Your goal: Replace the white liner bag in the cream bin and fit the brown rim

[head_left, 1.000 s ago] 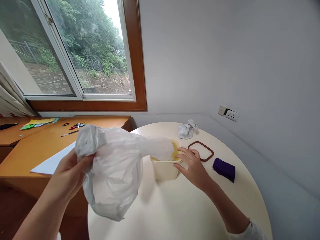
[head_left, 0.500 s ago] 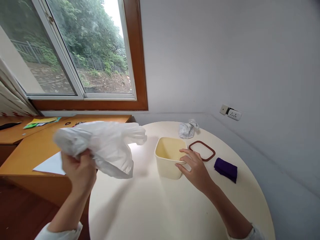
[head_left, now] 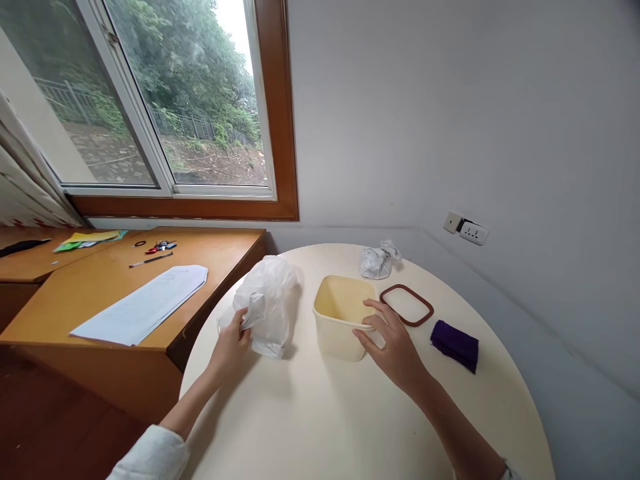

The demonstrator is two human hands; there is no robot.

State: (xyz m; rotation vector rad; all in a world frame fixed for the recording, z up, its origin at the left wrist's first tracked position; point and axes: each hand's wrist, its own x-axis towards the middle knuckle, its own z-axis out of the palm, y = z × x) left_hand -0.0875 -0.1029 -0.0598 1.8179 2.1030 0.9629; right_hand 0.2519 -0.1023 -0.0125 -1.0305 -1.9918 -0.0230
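The person is wearing a pale, whitish long-sleeved top. The left sleeve (head_left: pixel 150 455) is bunching near the elbow at the near-left edge of the round table (head_left: pixel 325 427). Only a sliver of the right sleeve (head_left: pixel 506 472) is showing at its near-right edge. The left hand (head_left: pixel 231 343) and right hand (head_left: pixel 395 343) are going uncovered.

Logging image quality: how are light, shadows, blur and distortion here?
Head view: daylight from the window at upper left, its sky patch blown out; plastic bag and tub cast soft shadows on the table; left hand and right hand are sharp, no motion blur; the window frame splays from the wide lens.
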